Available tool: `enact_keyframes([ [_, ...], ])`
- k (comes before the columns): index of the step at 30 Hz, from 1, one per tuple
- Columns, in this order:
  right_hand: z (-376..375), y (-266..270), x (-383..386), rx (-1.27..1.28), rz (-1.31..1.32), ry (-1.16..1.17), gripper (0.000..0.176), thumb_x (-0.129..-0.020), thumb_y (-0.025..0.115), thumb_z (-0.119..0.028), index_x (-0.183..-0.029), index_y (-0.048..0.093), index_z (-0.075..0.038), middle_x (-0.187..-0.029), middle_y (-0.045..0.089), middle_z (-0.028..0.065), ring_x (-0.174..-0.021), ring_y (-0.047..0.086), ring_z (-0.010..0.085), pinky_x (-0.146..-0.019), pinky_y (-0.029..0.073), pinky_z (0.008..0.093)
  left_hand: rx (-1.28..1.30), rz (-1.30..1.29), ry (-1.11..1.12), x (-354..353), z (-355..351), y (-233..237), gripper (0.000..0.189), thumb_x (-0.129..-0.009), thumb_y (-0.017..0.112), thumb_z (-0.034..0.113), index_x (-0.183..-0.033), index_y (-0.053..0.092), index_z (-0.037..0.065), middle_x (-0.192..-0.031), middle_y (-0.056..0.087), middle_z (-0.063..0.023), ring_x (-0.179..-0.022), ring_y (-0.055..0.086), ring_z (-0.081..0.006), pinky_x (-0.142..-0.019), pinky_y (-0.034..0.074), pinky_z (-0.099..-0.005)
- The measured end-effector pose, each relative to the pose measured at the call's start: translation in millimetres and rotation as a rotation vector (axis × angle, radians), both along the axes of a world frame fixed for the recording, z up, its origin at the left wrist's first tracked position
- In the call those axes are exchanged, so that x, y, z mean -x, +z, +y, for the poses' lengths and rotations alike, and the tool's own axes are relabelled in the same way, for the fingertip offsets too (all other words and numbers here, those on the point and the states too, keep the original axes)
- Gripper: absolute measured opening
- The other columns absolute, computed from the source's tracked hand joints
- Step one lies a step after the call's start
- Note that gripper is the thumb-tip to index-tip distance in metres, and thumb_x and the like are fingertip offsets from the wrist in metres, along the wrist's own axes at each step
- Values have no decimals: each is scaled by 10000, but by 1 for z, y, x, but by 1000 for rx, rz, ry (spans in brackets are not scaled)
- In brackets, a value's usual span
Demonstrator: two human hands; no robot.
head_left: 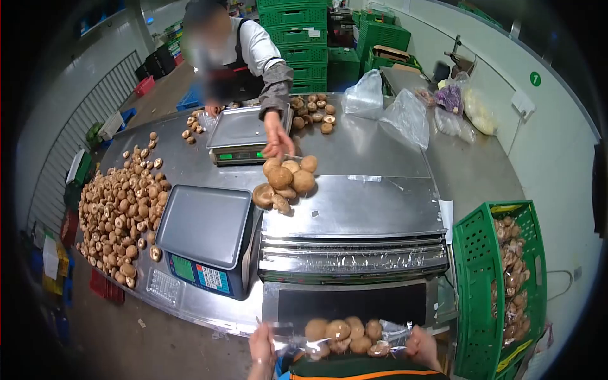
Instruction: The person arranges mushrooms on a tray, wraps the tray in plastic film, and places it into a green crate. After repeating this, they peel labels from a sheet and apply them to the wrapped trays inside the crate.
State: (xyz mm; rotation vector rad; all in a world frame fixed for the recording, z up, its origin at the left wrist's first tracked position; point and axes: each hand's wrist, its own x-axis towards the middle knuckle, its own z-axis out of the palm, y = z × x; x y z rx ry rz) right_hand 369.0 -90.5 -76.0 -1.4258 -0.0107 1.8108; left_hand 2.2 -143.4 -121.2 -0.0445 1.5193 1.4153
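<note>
A pack of brown mushrooms [339, 329] under clear plastic film lies close to my body, in front of the black pad [354, 303] of the wrapping machine. My left hand [261, 345] is closed on the film at the pack's left end. At the opposite end, my right hand [422, 346] is closed on the film too, its fingers partly hidden. The film stretches shiny and crumpled between each hand and the mushrooms. Whether a tray lies under them is hard to see.
Opposite me, a co-worker's hand [276, 136] reaches over a mushroom cluster [288, 180]. Two scales [206, 225] [237, 130] stand on the steel table, a mushroom heap [120, 209] at left. Green crates [475, 253] with packed mushrooms stand right; plastic bags [405, 117] lie behind.
</note>
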Motion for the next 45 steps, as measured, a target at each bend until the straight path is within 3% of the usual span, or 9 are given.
enact_keyframes([
  [9,-30,-118,58,-273,50,892,281,-859,555,-186,-1085,534,-21,-1001,590,57,-939,565,191,-787,470,311,18,-170,-967,-90,18,-52,449,-852,501,304,-1213,465,40,-978,570,-59,-787,552,-122,-646,443,-246],
  [18,-25,-51,18,-111,382,301,374,-842,567,-197,-1159,490,-15,-1120,552,99,-1014,539,243,-858,435,371,-406,-547,-1143,-136,98,99,402,-845,486,145,-1226,448,21,-1122,522,-78,-970,505,-149,-828,406,-279],
  [24,48,47,-85,-997,-31,-234,661,-832,587,-388,-1339,288,-85,-1385,283,94,-1256,323,208,-1026,286,381,-593,554,-1582,-171,194,200,457,-824,462,47,-1269,374,-8,-1273,430,-106,-1184,396,-208,-992,311,-314],
  [26,76,128,-164,-1012,932,-768,505,-832,501,-523,-1055,540,-72,-849,584,62,-745,581,157,-662,489,275,-806,1181,-1288,-143,248,190,469,-807,520,93,-1248,403,-15,-1232,470,-136,-1171,416,-233,-979,307,-352],
  [27,70,152,-202,-893,-56,-698,490,-846,465,-525,-959,558,-58,-716,552,43,-578,540,138,-524,471,237,-720,1489,-1194,-122,278,189,487,-786,537,65,-1245,397,-25,-1221,472,-145,-1149,428,-241,-968,318,-356],
  [30,44,136,-308,-484,-765,-759,550,-854,486,-483,-1217,456,-71,-1070,545,105,-880,582,201,-738,499,341,-441,2104,-798,4,365,140,484,-823,572,172,-1254,413,20,-1198,495,-187,-1105,465,-341,-944,349,-394],
  [35,48,-35,-348,-161,-404,-826,618,-772,565,-573,-1140,517,-78,-1043,569,103,-876,578,221,-746,488,385,273,1875,-643,100,394,92,543,-843,573,340,-1262,433,24,-1245,467,-200,-1128,458,-344,-958,357,-370],
  [38,67,-89,-333,104,-1108,-731,647,-781,585,-533,-1185,460,-44,-1085,542,132,-924,555,236,-766,474,401,-106,1392,-899,123,400,70,526,-838,586,338,-1255,457,46,-1263,453,-182,-1170,432,-285,-976,332,-331],
  [45,43,-93,-386,-68,-510,-347,447,-833,540,-450,-1128,525,-114,-1011,595,66,-869,567,182,-713,472,343,-405,1500,-1081,3,356,105,449,-774,633,206,-1185,528,60,-1314,381,-159,-1192,409,-306,-993,335,-379],
])
